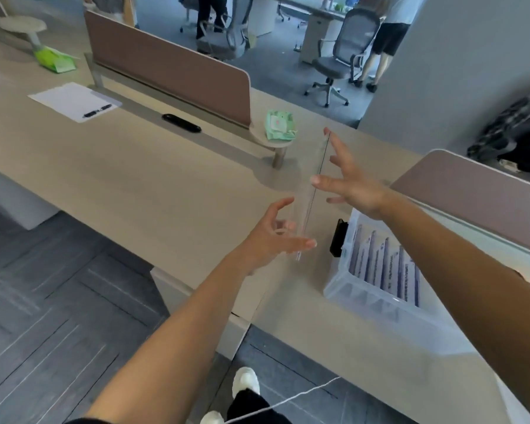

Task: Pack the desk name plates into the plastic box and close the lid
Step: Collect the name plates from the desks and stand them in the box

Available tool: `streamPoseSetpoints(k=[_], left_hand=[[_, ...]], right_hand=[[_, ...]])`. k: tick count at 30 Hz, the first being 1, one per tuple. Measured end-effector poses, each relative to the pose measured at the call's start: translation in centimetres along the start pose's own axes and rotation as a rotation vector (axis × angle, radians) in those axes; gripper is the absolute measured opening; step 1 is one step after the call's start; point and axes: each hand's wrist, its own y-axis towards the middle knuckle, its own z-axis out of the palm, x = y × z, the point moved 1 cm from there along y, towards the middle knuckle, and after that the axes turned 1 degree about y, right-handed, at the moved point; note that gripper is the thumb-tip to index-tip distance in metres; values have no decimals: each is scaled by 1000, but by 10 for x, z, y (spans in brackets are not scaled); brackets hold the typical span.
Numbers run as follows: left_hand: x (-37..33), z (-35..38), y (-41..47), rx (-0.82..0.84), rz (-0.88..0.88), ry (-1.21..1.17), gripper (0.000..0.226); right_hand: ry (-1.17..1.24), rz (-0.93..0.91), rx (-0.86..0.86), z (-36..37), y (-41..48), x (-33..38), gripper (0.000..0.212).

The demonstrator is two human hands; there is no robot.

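Desk [135,179]: long, beige, carrying the box near its right end.

Plastic box [364,301]: translucent, open on top, partly covered by the right forearm; far wall out of sight.

Clear lid [309,209]: judged to be the lid; seen edge-on, raised above the desk just left of the box, not yet over it.

Desk name plates [386,264]: blue-printed, standing in a row inside the box. None seen loose on the desk, so packing judged done or nearly so. Left to do: seating and closing the lid.

Right hand [355,188]: fingers spread wide and straight, thumb and one fingertip against the lid's upper part.

Left hand [273,237]: fingers curled about the lid's lower end, thumb across its edge; apparently gripping.

Black latch [338,237]: on the box's near-left wall, standing free.

Hard to make out: lid outline, nearly invisible; plate count and lettering, blurred; any opposite latch, hidden.
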Motion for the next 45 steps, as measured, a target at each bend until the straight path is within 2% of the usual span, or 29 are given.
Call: streamPoseSetpoints(k=[4, 7, 9, 12, 15, 18, 20, 28, 30, 35, 39, 45], left_hand=[[-5, 33, -3, 134, -18, -1, 102], [-10, 53, -4, 302, -23, 82, 119], [-17, 71, -6, 388, 33, 205, 126], [-27, 103, -3, 282, 279, 601, 128], [-33, 132, 9, 201, 496, 754, 114], [-39, 166, 27, 221, 654, 784, 99], [-42, 190, 40, 255, 691, 812, 100], [-39, 278, 77, 358, 592, 871, 117], [-35, 288, 85, 361, 612, 863, 116], [-31, 304, 107, 391, 702, 883, 105], [-28, 307, 129, 431, 752, 816, 92], [-13, 309, 148, 424, 808, 685, 91]], right_hand=[[132, 62, -100, -12, -22, -8, 85], [165, 77, -158, -34, -39, -21, 89], [181, 91, -182, -54, -49, -33, 94], [192, 86, -191, -87, -65, -54, 101], [227, 80, -222, -120, -83, -75, 100], [288, 69, -276, -153, -103, -93, 94], [323, 63, -282, -173, -114, -104, 94], [497, 33, -161, -236, -139, -156, 90], [520, 14, -144, -247, -140, -164, 93], [596, -62, -169, -260, -139, -174, 78], [578, -17, -236, -263, -133, -171, 71], [412, 178, -370, -268, -122, -168, 64]])
